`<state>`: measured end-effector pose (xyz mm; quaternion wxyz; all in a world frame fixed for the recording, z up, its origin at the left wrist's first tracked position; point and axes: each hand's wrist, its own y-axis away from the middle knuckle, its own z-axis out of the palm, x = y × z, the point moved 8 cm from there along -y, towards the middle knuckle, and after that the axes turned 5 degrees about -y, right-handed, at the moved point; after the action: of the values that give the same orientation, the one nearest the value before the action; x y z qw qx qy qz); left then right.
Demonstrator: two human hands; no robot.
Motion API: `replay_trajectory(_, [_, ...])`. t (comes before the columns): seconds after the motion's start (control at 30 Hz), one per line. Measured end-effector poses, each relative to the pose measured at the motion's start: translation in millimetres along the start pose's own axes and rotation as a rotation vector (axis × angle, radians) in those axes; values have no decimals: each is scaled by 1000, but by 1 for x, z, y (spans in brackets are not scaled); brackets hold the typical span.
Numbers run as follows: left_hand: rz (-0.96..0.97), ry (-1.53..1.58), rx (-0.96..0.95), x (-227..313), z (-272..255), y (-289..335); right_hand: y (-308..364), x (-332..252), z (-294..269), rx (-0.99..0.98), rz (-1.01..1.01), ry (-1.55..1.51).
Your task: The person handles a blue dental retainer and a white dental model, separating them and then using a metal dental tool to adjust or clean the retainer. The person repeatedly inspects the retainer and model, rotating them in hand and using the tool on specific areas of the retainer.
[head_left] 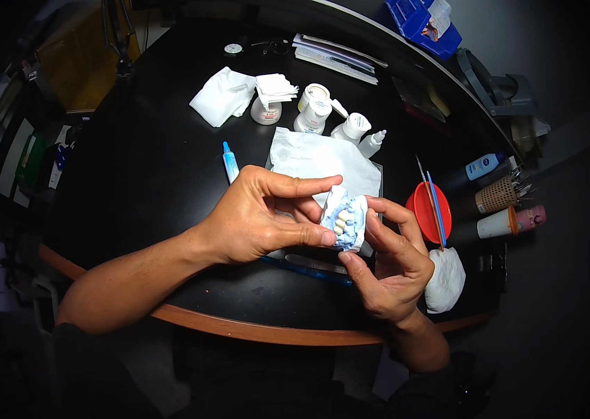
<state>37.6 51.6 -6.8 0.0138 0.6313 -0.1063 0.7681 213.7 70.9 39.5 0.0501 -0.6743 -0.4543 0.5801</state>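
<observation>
Between my two hands, above the desk, is a blue and white dental model (344, 218) with several cream-coloured teeth showing on it. My left hand (270, 213) pinches its left side, thumb low and index finger at the top. On the other side the fingertips and thumb of my right hand (394, 262) press against its right edge. Beneath the model lies a white paper tissue (323, 157) on a tray-like pad, partly covered by my hands. A blue tube-shaped pen (230, 162) lies just beyond my left hand.
Several white bottles and jars (314, 115) stand past the tissue, beside folded wipes (223, 96). To the right are a red dish (431, 220) with brushes (437, 209) across it, a crumpled white cloth (445, 281) and a perforated holder (496, 197). A wooden edge (260, 333) borders the black desk.
</observation>
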Motion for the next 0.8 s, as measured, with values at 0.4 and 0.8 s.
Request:
replay_trajectory(0.4, [38,-20,-12,2,0,1,-1,-2,0,20,-19,-35])
replay_trajectory(0.8, [-30,48,-47,-3,4,0,-3,-3,-1,-10,-14,11])
